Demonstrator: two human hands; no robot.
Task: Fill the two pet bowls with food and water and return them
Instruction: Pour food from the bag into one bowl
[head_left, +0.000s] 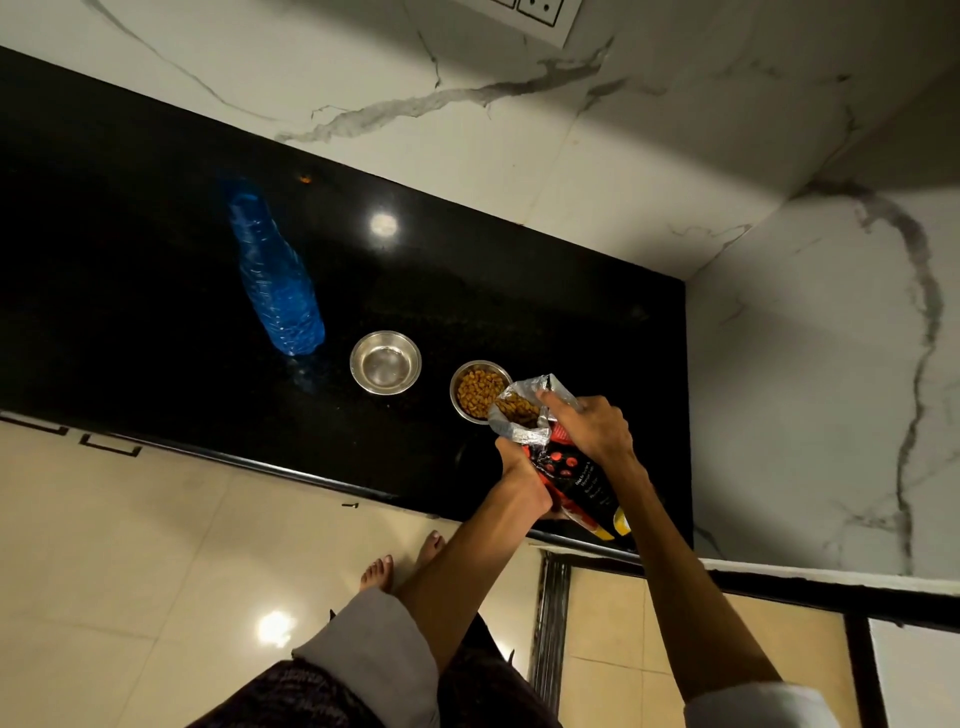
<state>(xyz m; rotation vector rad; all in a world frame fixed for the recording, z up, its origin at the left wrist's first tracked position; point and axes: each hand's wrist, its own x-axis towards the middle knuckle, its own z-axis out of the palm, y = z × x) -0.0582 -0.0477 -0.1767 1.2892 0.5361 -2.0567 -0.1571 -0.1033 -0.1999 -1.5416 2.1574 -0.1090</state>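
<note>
Two steel pet bowls stand on the black counter (156, 270). The left bowl (385, 362) holds no kibble; water in it cannot be made out. The right bowl (475, 391) is filled with brown kibble. A red and black food bag (563, 473) is tilted with its open silver mouth at the right bowl's rim, kibble showing inside. My left hand (522, 475) grips the bag's lower left side. My right hand (589, 423) holds the bag near its mouth from the right. A blue plastic water bottle (275, 280) stands to the left of the bowls.
Marble walls close off the counter at the back and on the right. A white socket plate (540, 13) sits high on the back wall. Beige floor tiles (156, 545) and my bare feet (395, 564) lie below the counter's front edge.
</note>
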